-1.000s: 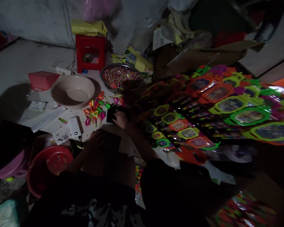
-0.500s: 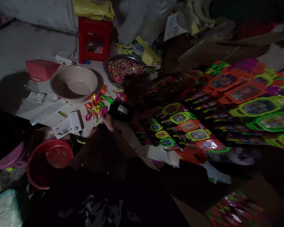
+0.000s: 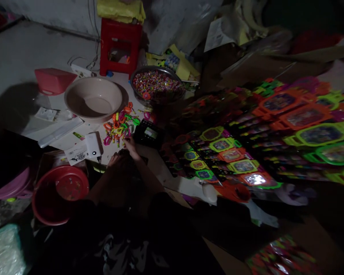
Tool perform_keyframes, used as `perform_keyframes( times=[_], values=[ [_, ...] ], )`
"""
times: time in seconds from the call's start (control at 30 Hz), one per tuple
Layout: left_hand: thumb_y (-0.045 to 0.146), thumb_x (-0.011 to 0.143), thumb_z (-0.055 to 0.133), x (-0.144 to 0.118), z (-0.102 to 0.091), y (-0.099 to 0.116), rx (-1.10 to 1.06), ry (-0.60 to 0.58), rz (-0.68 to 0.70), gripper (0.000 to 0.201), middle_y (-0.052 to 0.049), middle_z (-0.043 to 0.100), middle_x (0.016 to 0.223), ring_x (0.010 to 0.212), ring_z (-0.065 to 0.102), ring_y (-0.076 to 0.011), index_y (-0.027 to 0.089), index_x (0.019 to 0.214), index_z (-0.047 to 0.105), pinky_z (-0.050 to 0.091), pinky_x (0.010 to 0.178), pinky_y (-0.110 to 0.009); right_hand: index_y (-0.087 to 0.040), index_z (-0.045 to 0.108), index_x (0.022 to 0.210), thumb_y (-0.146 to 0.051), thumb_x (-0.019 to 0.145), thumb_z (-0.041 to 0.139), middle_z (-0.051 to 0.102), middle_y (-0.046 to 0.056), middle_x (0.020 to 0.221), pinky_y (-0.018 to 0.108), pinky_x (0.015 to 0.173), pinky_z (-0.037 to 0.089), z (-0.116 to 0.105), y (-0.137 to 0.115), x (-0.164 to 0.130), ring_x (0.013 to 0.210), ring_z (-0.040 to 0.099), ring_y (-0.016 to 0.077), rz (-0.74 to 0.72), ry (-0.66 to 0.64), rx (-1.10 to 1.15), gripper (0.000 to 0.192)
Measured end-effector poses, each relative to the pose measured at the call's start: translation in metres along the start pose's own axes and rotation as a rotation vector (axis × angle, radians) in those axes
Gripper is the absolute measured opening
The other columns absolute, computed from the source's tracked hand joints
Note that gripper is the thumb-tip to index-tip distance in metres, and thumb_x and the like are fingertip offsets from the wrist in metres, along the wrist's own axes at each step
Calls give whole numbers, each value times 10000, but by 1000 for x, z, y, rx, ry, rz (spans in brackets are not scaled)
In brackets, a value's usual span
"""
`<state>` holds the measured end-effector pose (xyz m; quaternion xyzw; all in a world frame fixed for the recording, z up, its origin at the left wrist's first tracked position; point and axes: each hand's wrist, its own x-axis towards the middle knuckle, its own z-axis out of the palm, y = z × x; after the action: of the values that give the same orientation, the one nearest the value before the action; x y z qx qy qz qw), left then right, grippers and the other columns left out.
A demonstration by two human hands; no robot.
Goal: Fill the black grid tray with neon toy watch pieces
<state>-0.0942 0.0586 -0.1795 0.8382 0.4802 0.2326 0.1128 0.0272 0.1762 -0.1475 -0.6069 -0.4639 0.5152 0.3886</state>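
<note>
Dimly, right hand [image 3: 131, 147] at toy pile [image 3: 119, 128] edge, left hand [image 3: 114, 159] close, grips unclear.

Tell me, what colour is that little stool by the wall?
Red: the stool shows in the head view.

One view only, worn on the head, tipped forward and down over the person's dark lap onto the floor [image 3: 20, 57]. It faces the far wall, with the hands close below centre and the toy sheets [image 3: 275, 130] off to the right.

Both forearms reach forward, left hand [image 3: 114, 158] beside right hand [image 3: 131, 146], fingers curled.
</note>
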Motion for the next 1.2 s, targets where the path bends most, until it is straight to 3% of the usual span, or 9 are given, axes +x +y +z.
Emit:
perform_keyframes(
  times=[0.1,0.17,0.37,0.6,0.77,0.93,1.1,1.2],
  values=[
    [266,891,439,0,0,1,-6,-18,-5,460,-93,580,1300,1331,393,-308,251,1336,552,371,1053,-515,-185,539,1004,-341,733,629,609,2,827,217,543,516,-6,5,-14,639,588,117,25,55,126,325],
    [258,883,442,0,0,2,-5,-29,-13,467,-101,583,1294,1313,414,-307,242,1336,555,367,1060,-513,-189,559,997,-360,692,680,625,9,844,242,577,540,-10,8,-24,702,606,142,-12,-13,149,370],
    [243,879,426,-1,2,4,7,4,-48,453,-87,580,1306,1301,405,-328,229,1302,588,386,1029,-507,-165,639,744,-374,689,697,682,38,796,309,796,515,-22,14,-41,823,635,196,-132,-152,-102,224],
    [235,840,467,1,8,-1,-8,-16,-40,443,-111,597,1266,1217,483,-319,218,1256,621,417,989,-506,-168,584,650,-500,668,704,630,16,679,266,688,478,-24,23,-45,692,590,170,-110,-140,-174,353],
    [206,857,429,-2,10,-1,14,10,-46,443,-103,589,1264,1265,441,-313,224,1263,606,394,1024,-508,-174,584,772,-579,691,655,638,30,777,262,714,477,-23,19,-53,743,579,167,-112,-185,-179,418],
    [241,856,439,-2,12,-8,43,-58,-21,439,-111,599,1226,1232,462,-316,223,1263,603,417,988,-493,-171,591,814,-611,755,572,645,44,832,277,787,469,-18,15,-52,794,578,181,-153,-251,-254,444],
    [246,859,433,-2,15,-12,26,-37,-32,447,-126,583,1245,1222,461,-313,196,1273,593,409,1000,-492,-147,625,825,-513,780,605,656,70,883,303,841,464,-14,8,-45,842,590,195,-153,-289,-439,369],
    [230,854,438,-3,15,-11,-5,-21,-50,451,-111,591,1242,1229,453,-304,205,1278,590,405,1016,-490,-157,653,865,-362,766,652,682,63,922,301,876,463,-21,-1,-41,896,600,189,-173,-356,-461,228]
  ],
)
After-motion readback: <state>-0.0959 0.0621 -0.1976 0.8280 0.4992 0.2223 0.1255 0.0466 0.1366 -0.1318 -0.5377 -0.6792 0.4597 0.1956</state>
